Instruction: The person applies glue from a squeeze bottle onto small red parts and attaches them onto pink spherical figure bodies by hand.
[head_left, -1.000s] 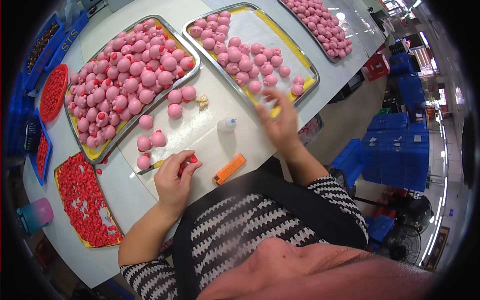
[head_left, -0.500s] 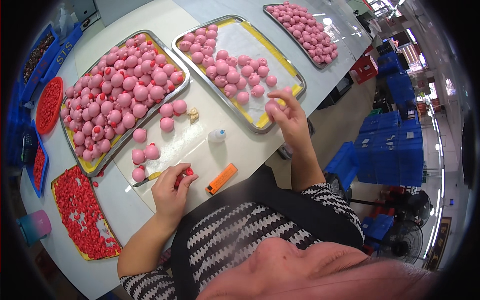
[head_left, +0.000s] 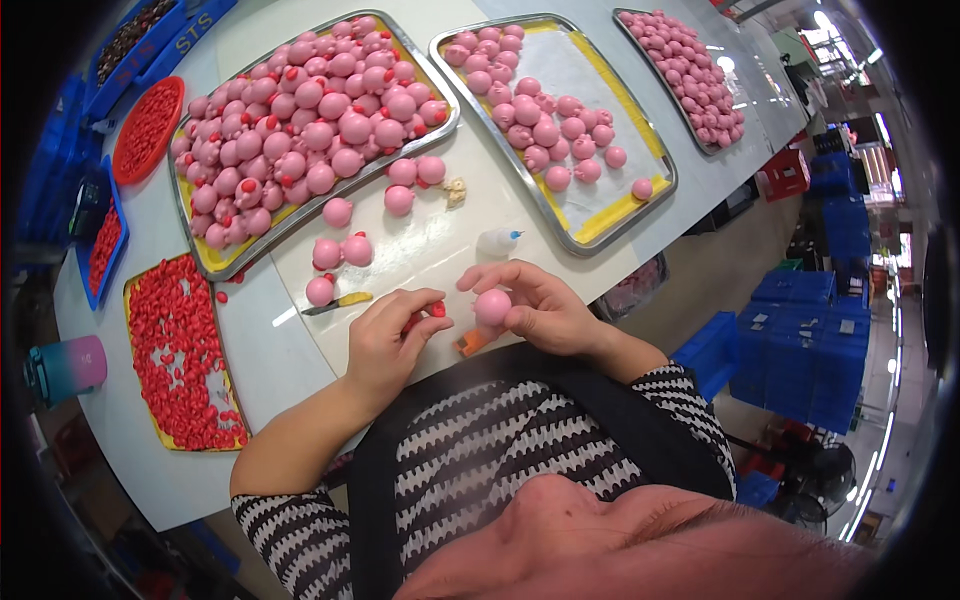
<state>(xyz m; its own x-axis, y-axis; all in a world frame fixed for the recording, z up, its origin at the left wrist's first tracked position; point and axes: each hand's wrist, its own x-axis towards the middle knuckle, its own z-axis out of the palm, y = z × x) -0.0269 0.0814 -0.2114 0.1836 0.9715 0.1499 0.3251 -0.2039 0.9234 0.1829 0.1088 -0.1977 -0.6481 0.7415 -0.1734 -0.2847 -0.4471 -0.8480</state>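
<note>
My left hand [head_left: 388,335] pinches a small red piece [head_left: 437,309] between thumb and fingertips, close to the table's near edge. Just to its right, my right hand [head_left: 545,305] holds a round pink ball [head_left: 491,307] in its fingers. Ball and red piece are a short way apart. Partly hidden beneath the right hand lies an orange block [head_left: 469,344]. A small white bottle with a blue tip [head_left: 497,240] lies beyond that hand. Left of my left hand is a thin tool with a yellow handle [head_left: 352,298], beside several loose pink balls [head_left: 343,250].
A metal tray heaped with pink balls [head_left: 452,95] stands far left, a half-filled tray [head_left: 668,170] right of it, another [head_left: 620,14] beyond. Red pieces fill a yellow-edged tray [head_left: 238,400], a red dish [head_left: 181,90] and a blue tray [head_left: 122,235]. A cup [head_left: 75,365] stands at left.
My right hand has come back from the half-filled tray with the pink ball, toward my left hand. The left hand still pinches the red piece. The whole view has shifted.
</note>
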